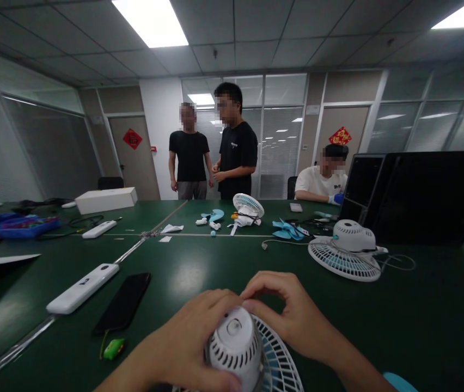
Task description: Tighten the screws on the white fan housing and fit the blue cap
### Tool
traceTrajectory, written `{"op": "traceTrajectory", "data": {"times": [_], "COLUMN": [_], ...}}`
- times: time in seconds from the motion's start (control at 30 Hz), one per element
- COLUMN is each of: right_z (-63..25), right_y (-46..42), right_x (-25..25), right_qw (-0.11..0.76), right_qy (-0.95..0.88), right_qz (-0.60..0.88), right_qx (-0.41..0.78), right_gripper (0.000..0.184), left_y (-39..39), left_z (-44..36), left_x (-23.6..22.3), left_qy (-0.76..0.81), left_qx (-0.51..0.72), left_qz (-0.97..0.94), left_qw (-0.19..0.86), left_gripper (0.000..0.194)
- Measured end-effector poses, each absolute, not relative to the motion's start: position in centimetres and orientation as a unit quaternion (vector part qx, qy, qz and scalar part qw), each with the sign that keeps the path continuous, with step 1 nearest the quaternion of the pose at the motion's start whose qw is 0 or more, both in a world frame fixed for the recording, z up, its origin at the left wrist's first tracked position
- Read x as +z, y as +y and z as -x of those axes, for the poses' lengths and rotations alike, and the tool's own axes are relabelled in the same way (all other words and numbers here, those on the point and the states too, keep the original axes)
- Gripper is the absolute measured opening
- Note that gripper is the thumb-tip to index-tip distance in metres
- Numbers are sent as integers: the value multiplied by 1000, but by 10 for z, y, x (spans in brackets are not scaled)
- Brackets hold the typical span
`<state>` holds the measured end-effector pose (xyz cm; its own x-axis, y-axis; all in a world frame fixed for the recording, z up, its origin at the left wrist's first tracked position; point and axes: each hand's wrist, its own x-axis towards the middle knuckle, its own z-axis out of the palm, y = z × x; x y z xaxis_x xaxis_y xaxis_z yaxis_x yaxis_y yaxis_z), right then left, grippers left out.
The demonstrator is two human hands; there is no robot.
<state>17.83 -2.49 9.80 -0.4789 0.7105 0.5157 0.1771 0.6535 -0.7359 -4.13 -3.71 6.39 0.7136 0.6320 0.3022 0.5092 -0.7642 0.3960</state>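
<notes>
Close in front of me, a small white electric fan lies with its grille [279,354] down and its vented motor housing [238,337] up. My left hand [191,337] is wrapped around the housing, thumb on the near side and fingers over the far side. At the housing's far right edge, my right hand [283,310] has thumb and index finger pinched together, touching the fan beside my left fingertips. Whatever sits in that pinch is too small or hidden to make out. Blue shows through the grille slots.
A second white fan [342,250] lies at right by a black monitor [428,198]; a third fan [248,209] stands farther back. Blue fan blades [289,230], a phone [123,302], a white power strip [83,288] and a blue tray [25,226] share the table. Several people are beyond it.
</notes>
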Motion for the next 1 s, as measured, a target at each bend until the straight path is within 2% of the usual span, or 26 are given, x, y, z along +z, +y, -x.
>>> {"op": "traceTrajectory", "data": {"times": [0.07, 0.2, 0.33, 0.6, 0.73, 0.8, 0.93, 1.0], "right_z": [-179, -181, -182, -171, -167, -166, -163, -162], "right_y": [-24, -20, -19, -26, -24, -21, -18, -20], "right_x": [97, 92, 90, 83, 73, 69, 66, 68], "right_qw": [434, 458, 461, 385, 379, 377, 367, 349], "right_qy": [-797, -774, -772, -841, -858, -864, -872, -876], "right_qz": [284, 304, 311, 292, 268, 261, 270, 282], "right_qx": [310, 315, 308, 243, 221, 207, 180, 179], "right_gripper": [5, 5, 8, 7, 8, 8, 9, 10], "left_y": [-37, -37, -36, -34, -36, -38, -40, -41], "left_z": [35, 29, 34, 40, 37, 37, 38, 38], "left_x": [85, 104, 100, 92, 94, 93, 87, 84], "left_qy": [319, 301, 304, 343, 359, 369, 406, 419], "left_qx": [175, 178, 184, 171, 170, 177, 180, 183], "left_qz": [-915, -911, -904, -882, -874, -865, -848, -844], "left_qw": [173, 219, 240, 273, 281, 290, 290, 280], "left_gripper": [76, 72, 70, 74, 73, 80, 108, 110]}}
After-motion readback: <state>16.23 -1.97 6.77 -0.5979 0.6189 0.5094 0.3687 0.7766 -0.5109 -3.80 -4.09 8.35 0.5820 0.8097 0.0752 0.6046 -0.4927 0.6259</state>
